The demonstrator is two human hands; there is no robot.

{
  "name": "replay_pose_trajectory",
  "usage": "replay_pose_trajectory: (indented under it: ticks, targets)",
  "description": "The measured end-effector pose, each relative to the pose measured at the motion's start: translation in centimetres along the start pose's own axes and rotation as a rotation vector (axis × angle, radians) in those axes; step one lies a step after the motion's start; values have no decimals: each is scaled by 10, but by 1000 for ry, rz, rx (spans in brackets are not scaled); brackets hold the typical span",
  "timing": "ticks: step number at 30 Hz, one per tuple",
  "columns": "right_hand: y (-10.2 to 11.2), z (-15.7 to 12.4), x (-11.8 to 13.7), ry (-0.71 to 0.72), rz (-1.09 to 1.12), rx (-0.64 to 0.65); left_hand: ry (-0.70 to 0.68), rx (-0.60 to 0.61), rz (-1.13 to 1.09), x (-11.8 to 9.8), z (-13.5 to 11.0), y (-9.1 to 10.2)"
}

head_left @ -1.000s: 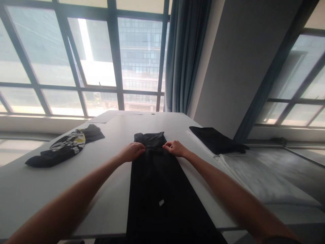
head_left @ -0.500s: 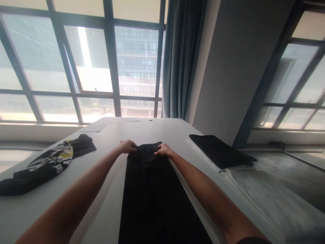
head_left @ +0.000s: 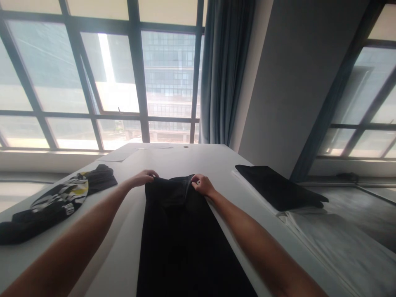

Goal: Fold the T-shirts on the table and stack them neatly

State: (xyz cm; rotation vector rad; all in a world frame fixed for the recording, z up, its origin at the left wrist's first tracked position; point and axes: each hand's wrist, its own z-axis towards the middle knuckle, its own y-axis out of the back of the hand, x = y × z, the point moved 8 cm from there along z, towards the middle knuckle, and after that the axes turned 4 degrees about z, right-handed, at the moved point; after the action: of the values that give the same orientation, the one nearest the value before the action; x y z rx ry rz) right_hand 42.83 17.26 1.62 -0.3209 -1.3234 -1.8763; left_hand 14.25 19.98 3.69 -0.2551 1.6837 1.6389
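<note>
A long black garment point(head_left: 182, 247) lies lengthwise down the middle of the white table point(head_left: 185, 159); its near end runs out of view at the bottom. My left hand point(head_left: 144, 177) pinches the far left corner of its top edge. Thumb and fingers of my right hand point(head_left: 202, 184) close on the same edge at the right. Between the two hands the edge sags a little and the cloth looks loose and creased. What kind of garment it is, I cannot tell.
To the left lies a crumpled black garment with a grey and yellow pattern point(head_left: 74, 189). Folded black cloth point(head_left: 275, 187) rests at the right edge, beside white sheeting point(head_left: 334, 243). A sheet of paper point(head_left: 116, 155) is at the back left. Windows and a curtain point(head_left: 219, 74) stand behind.
My left hand has moved left with its corner, so the gripped edge is wider apart and sags more. My right hand stays near the same spot. The view has shifted slightly.
</note>
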Motion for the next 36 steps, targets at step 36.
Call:
replay_pose_trajectory:
  ticks: [36]
  targets:
    - [-9,2,22,-157,372,47,-205,-335,331,-82,19,-14]
